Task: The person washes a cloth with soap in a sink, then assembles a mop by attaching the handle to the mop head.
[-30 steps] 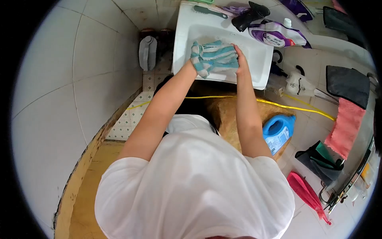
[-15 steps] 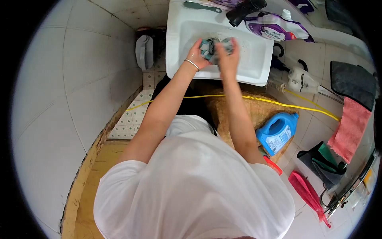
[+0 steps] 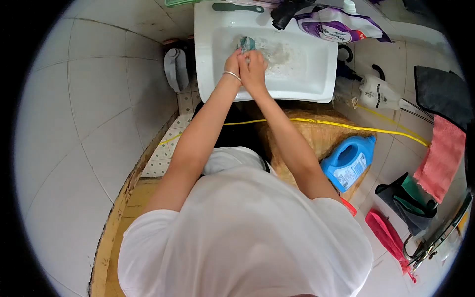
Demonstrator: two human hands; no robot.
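Over the left part of the white sink (image 3: 316,91), both hands are pressed together around a wet, grey-green patterned cloth (image 3: 247,43). My left hand (image 3: 233,63), with a silver bangle at the wrist, is closed on it from the left. My right hand (image 3: 254,67) wraps it from the right, its fingers bent. The cloth's bunched end sticks out beyond the fingers; the rest is hidden in the hands. Cloudy, sudsy water (image 3: 279,54) lies in the basin to the right of the hands.
A dark-handled brush-like tool (image 3: 237,7), a black object (image 3: 284,15) and a purple-white detergent pouch (image 3: 336,27) lie along the sink's far rim. A blue detergent bottle (image 3: 349,163) stands at right, near a yellow hose (image 3: 336,125). Cloths, including a pink one (image 3: 440,153), hang at the right.
My hands have come together and moved slightly left. The cloth, spread between them before, is now bunched tightly, and more of the basin water shows. The view has shifted a little.
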